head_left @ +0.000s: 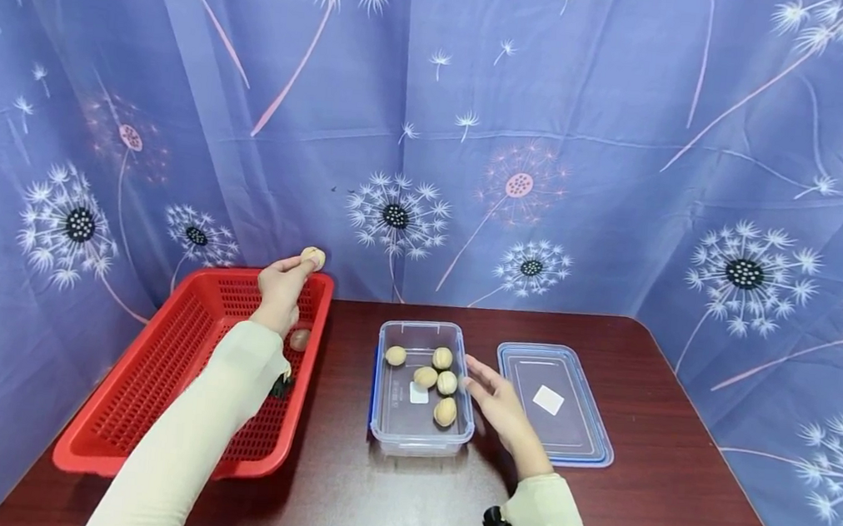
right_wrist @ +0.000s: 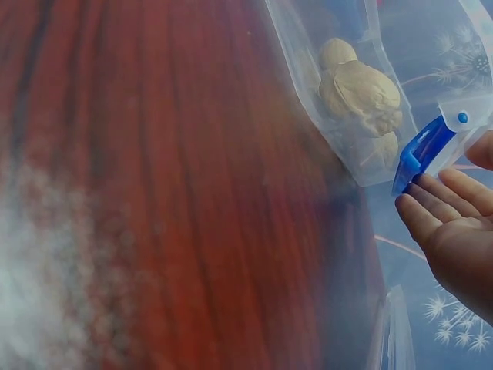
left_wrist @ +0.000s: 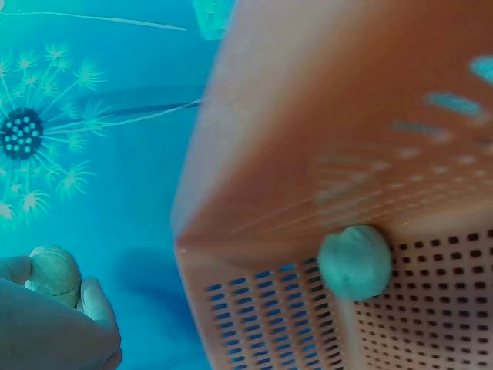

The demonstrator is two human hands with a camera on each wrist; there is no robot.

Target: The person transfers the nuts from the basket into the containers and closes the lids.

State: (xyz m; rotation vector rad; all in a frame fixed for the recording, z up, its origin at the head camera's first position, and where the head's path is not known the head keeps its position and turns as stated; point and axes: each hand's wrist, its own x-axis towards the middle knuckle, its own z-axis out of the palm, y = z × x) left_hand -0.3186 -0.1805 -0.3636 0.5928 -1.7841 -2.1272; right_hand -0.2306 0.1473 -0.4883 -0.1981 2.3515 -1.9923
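Observation:
Above the far right rim of the red plastic basket (head_left: 310, 370), my left hand (head_left: 281, 294) pinches a walnut (head_left: 312, 257) between thumb and fingertips. The left wrist view shows that walnut (left_wrist: 55, 275) outside the basket's wall. Another walnut (head_left: 299, 339) lies inside the basket against its right side. My right hand (head_left: 502, 408) is at the right side of a clear plastic container (head_left: 416, 444), its fingers extended and relaxed. In the right wrist view its fingertips are right at a blue latch (right_wrist: 425, 154). Several walnuts (head_left: 447, 382) lie spread on the container's floor.
A clear lid with a blue edge (head_left: 566, 418) and a white label lies flat to the right of the container. Everything stands on a dark reddish-brown table (head_left: 676, 452). A blue curtain with dandelion print (head_left: 605, 145) hangs close behind and at both sides.

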